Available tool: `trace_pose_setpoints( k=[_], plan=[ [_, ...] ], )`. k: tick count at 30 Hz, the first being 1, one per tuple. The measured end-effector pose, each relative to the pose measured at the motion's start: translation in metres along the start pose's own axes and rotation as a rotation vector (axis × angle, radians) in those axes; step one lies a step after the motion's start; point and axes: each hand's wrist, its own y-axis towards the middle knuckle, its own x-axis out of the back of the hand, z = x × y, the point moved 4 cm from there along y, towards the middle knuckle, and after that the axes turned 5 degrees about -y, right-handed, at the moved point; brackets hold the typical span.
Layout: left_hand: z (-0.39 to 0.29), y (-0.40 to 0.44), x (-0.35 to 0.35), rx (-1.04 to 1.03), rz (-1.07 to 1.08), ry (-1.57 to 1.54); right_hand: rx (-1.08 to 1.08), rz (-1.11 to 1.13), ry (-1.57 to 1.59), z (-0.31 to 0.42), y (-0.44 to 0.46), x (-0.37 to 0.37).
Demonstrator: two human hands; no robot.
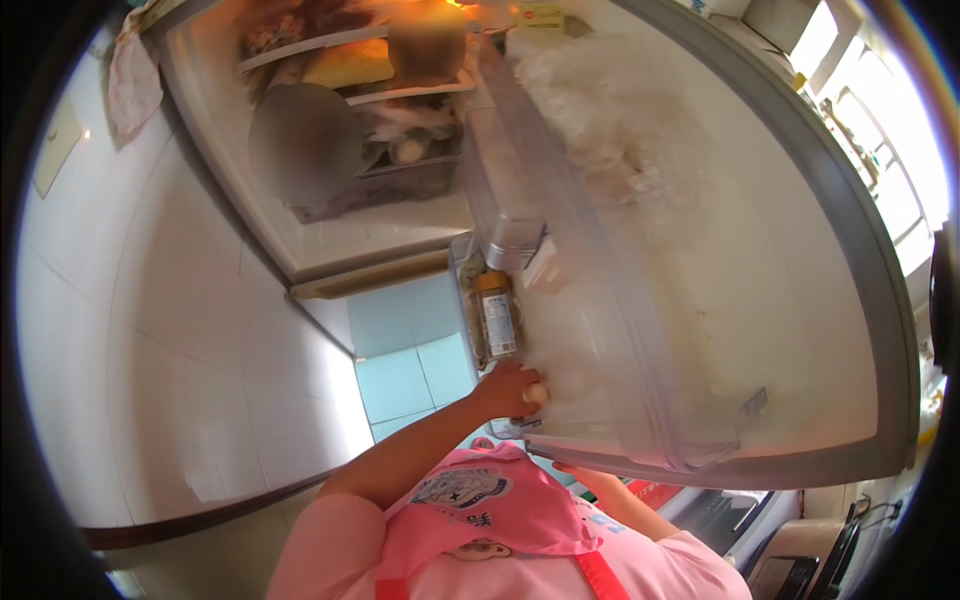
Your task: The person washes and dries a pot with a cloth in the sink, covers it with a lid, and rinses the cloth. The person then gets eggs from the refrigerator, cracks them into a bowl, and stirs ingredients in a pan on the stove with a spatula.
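My left hand [508, 390] is closed around a pale, rounded egg [537, 394] at the near end of the fridge door's lower shelf. Just beyond it lies a jar with an orange-brown lid [495, 312] and a white label. My right hand [572, 470] is at the near edge of the open fridge door [800, 440]. That edge hides most of its fingers, so I cannot tell whether it grips anything.
The open fridge compartment [400, 225] is at the upper left, with filled shelves and drawers. A clear door rack [640, 380] holds plastic bags [610, 120] farther up. White tiled wall [180, 300] runs along the left. Kitchen appliances [790, 560] stand at the lower right.
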Motion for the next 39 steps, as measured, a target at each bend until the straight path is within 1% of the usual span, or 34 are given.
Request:
trace_pose_setpoints(
  k=[2,3,4,6,8,10,12,15,19,22,23,24,26,27,28,29,30,31,33,34,35,36,37,38,39],
  plan=[
    [0.004,0.002,0.011,0.118,0.041,-0.288,0.007,-0.008,0.006,0.002,0.0,-0.001],
    [-0.025,-0.007,0.042,0.344,0.043,-0.604,0.014,-0.013,0.01,0.003,-0.001,-0.002],
    [-0.038,-0.015,0.055,0.338,0.046,-0.596,0.019,-0.017,0.012,0.005,0.0,-0.003],
    [-0.046,-0.034,0.07,0.487,-0.172,-1.154,0.036,-0.024,0.013,0.009,0.001,-0.004],
    [-0.056,-0.053,0.085,0.501,-0.204,-1.156,0.058,-0.025,0.017,0.013,0.003,-0.006],
    [-0.07,-0.076,0.098,0.532,-0.316,-1.354,0.088,-0.017,0.012,0.018,0.004,-0.008],
    [-0.087,-0.098,0.106,0.514,-0.387,-1.365,0.135,0.002,0.007,0.025,0.004,-0.007],
    [-0.101,-0.13,0.104,0.362,-0.501,-1.46,0.254,0.059,0.001,0.042,0.008,-0.011],
    [-0.144,-0.175,0.093,0.291,-0.661,-1.421,0.516,0.136,-0.036,0.089,-0.007,-0.012],
    [-0.181,-0.201,0.075,0.243,-0.852,-1.343,0.665,0.218,-0.069,0.089,-0.007,-0.016],
    [-0.19,-0.211,0.07,0.255,-0.916,-1.328,0.61,0.245,0.019,0.063,0.011,-0.031],
    [-0.197,-0.22,0.064,0.268,-0.977,-1.316,0.569,0.349,0.098,0.066,0.011,-0.033],
    [-0.206,-0.235,0.045,0.227,-1.056,-1.299,0.365,0.383,0.14,0.069,0.02,-0.042],
    [-0.212,-0.241,0.037,0.118,-1.067,-1.299,0.346,0.39,0.172,0.085,0.012,-0.039],
    [-0.22,-0.243,0.033,0.012,-1.073,-1.295,0.343,0.369,0.124,0.076,0.026,-0.052],
    [-0.229,-0.265,0.042,0.025,-1.06,-1.31,0.338,0.39,0.193,0.088,0.029,-0.078],
    [-0.243,-0.267,0.03,0.015,-1.074,-1.29,0.363,0.429,0.255,0.089,0.03,-0.083],
    [-0.253,-0.271,0.023,0.01,-1.1,-1.286,0.336,0.45,0.332,0.095,0.04,-0.085],
    [-0.255,-0.283,0.026,0.001,-1.141,-1.302,0.445,0.347,0.479,0.145,0.051,-0.069],
    [-0.255,-0.287,0.025,-0.007,-1.155,-1.29,0.556,0.236,0.353,0.17,0.054,-0.055],
    [-0.256,-0.29,0.024,-0.004,-1.158,-1.296,0.764,0.127,0.379,0.196,0.056,-0.041],
    [-0.243,-0.297,0.04,0.006,-1.156,-1.317,0.905,-0.049,0.265,0.24,0.059,-0.028],
    [-0.244,-0.298,0.041,0.016,-1.145,-1.314,1.034,-0.222,0.055,0.277,0.044,-0.003],
    [-0.244,-0.3,0.043,0.014,-1.152,-1.306,1.131,-0.355,-0.021,0.309,0.03,0.012],
    [-0.244,-0.3,0.044,0.006,-1.147,-1.307,1.152,-0.361,-0.018,0.335,0.023,0.022]
  ],
)
